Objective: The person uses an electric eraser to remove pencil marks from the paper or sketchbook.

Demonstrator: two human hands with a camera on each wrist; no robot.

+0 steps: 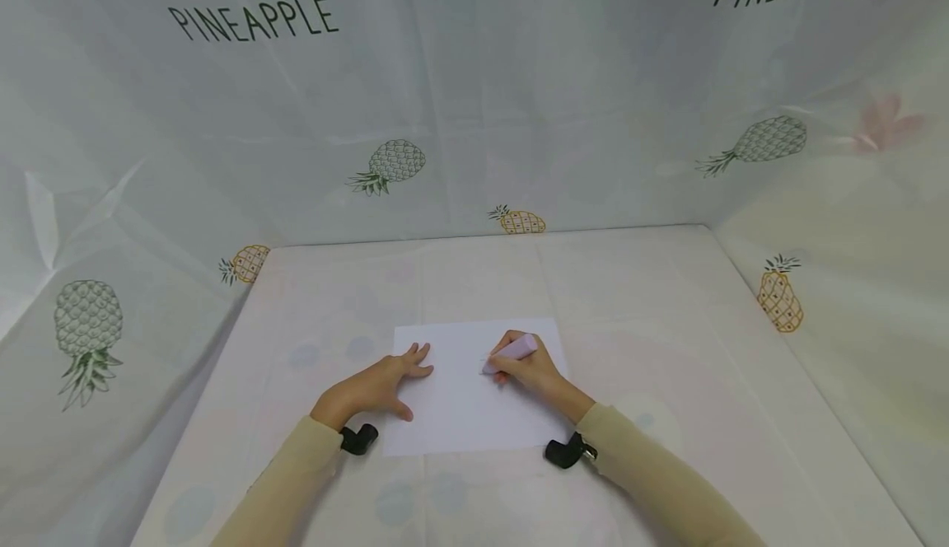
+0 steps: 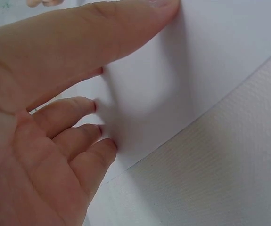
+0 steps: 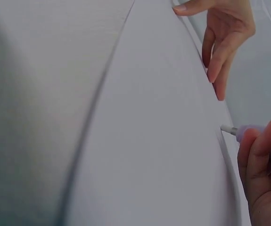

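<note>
The white sheet of paper [image 1: 460,423] lies on the surface [image 1: 630,283]. The left hand [image 1: 374,388] rests at the sheet's left side, fingers and thumb spread apart. The right hand [image 1: 537,372] holds the light purple pen [image 1: 517,349], fingers clamped on its barrel. The pen is tilted above the sheet's right half, pale tip down at the paper.

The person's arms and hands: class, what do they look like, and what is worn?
The left sleeve and right sleeve are long and beige. A small black device sits by the left wrist, a similar one by the right. Left hand and right hand are gloveless.
</note>
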